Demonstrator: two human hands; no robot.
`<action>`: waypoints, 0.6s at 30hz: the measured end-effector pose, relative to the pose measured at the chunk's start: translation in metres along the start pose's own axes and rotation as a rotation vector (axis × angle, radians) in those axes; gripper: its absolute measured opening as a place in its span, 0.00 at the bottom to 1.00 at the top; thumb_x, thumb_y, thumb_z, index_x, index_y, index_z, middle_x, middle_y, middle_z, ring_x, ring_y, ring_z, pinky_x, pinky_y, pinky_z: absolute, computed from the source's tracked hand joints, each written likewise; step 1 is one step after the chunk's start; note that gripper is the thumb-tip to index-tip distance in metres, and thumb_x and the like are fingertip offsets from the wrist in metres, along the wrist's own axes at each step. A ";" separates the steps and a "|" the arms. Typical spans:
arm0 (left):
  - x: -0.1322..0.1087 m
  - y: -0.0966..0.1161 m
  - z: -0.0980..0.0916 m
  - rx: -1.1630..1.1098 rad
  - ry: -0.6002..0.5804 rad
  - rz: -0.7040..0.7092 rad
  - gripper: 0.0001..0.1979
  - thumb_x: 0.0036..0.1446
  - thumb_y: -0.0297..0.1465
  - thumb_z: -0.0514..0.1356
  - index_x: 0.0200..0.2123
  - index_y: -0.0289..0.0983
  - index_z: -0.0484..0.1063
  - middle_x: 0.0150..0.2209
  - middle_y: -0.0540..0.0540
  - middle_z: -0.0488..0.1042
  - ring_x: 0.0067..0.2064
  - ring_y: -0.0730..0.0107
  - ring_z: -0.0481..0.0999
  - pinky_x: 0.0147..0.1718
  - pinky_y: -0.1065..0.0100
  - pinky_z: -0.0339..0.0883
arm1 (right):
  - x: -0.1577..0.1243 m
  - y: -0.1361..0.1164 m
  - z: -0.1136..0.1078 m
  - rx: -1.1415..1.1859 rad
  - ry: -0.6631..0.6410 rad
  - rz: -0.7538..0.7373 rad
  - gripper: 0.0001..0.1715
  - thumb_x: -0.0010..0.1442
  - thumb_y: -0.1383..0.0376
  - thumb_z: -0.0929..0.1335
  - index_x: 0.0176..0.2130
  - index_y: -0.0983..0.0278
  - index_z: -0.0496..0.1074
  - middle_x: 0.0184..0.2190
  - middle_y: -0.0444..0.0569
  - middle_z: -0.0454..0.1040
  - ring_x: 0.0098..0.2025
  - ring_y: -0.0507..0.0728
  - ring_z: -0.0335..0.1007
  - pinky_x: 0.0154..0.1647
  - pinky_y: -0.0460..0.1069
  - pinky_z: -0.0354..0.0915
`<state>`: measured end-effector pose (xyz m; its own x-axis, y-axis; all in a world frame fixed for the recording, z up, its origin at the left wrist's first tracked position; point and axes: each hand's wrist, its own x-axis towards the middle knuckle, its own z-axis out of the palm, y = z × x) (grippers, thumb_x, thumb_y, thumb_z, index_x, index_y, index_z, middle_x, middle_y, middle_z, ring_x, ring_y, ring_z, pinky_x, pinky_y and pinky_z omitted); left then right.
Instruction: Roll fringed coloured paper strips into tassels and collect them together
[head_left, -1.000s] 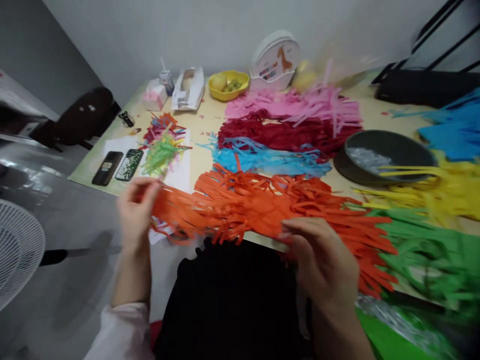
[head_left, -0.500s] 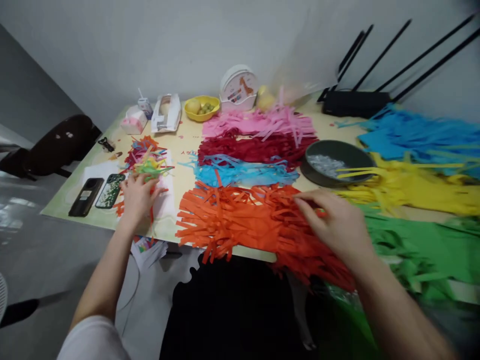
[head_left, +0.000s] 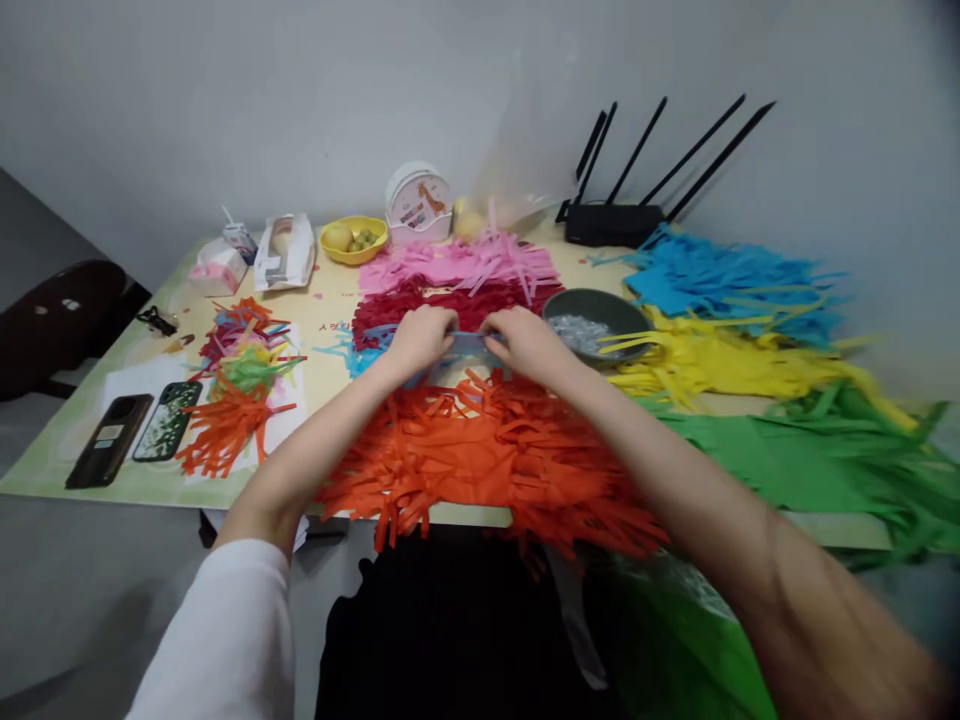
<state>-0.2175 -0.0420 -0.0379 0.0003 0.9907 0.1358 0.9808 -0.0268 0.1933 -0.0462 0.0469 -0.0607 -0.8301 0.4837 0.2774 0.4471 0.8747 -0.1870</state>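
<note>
My left hand (head_left: 420,340) and my right hand (head_left: 529,345) are side by side above the middle of the table, fingers closed. Between them they pinch a light blue fringed paper strip (head_left: 470,341). Under the hands lies the blue fringed paper (head_left: 358,355), largely covered by them. Dark red fringed paper (head_left: 450,294) and pink fringed paper (head_left: 457,265) lie behind it. Nearer my body, orange fringed paper (head_left: 469,450) spreads to the table edge. On the left, a small heap of mixed fringed bundles (head_left: 247,365) rests on white paper, an orange bundle (head_left: 225,430) nearest me.
A dark round bowl (head_left: 600,310) holds clear small pieces. Blue (head_left: 720,275), yellow (head_left: 735,350) and green (head_left: 780,450) fringed paper lies rightward. Two phones (head_left: 109,440) are at the left edge. A yellow fruit bowl (head_left: 354,242) and a router (head_left: 611,224) stand behind.
My left hand has left the small heap and moved right; my right hand has moved left from the orange paper. Both now hold the blue strip. The view has turned right.
</note>
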 end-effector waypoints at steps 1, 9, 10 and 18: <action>0.006 -0.004 -0.009 -0.015 -0.003 0.000 0.11 0.59 0.26 0.57 0.41 0.32 0.78 0.41 0.38 0.80 0.43 0.58 0.76 0.42 0.62 0.66 | 0.004 0.003 -0.005 0.026 0.024 0.014 0.12 0.62 0.69 0.65 0.45 0.67 0.74 0.40 0.57 0.79 0.42 0.62 0.71 0.44 0.54 0.64; 0.017 -0.012 -0.076 -0.232 0.170 -0.035 0.07 0.54 0.27 0.60 0.32 0.31 0.78 0.29 0.46 0.76 0.30 0.69 0.70 0.34 0.68 0.62 | 0.032 -0.004 -0.047 0.114 0.253 0.044 0.18 0.55 0.72 0.68 0.47 0.66 0.73 0.42 0.58 0.78 0.45 0.67 0.72 0.46 0.59 0.66; 0.015 -0.013 -0.082 -0.229 0.197 -0.042 0.06 0.53 0.27 0.60 0.31 0.31 0.78 0.27 0.47 0.74 0.30 0.69 0.69 0.35 0.68 0.62 | 0.033 -0.008 -0.054 0.104 0.283 0.038 0.18 0.56 0.72 0.67 0.48 0.66 0.73 0.44 0.59 0.78 0.47 0.67 0.72 0.49 0.60 0.66; -0.010 -0.043 -0.131 -0.331 0.674 -0.312 0.05 0.54 0.25 0.60 0.31 0.32 0.77 0.25 0.49 0.71 0.31 0.69 0.71 0.37 0.67 0.66 | -0.012 -0.076 -0.046 0.234 0.406 -0.140 0.12 0.66 0.67 0.62 0.42 0.62 0.74 0.40 0.56 0.77 0.46 0.64 0.72 0.51 0.61 0.68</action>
<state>-0.2857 -0.0687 0.0798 -0.4846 0.6687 0.5639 0.8078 0.0948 0.5818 -0.0554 -0.0241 -0.0060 -0.6593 0.3757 0.6513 0.2150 0.9242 -0.3155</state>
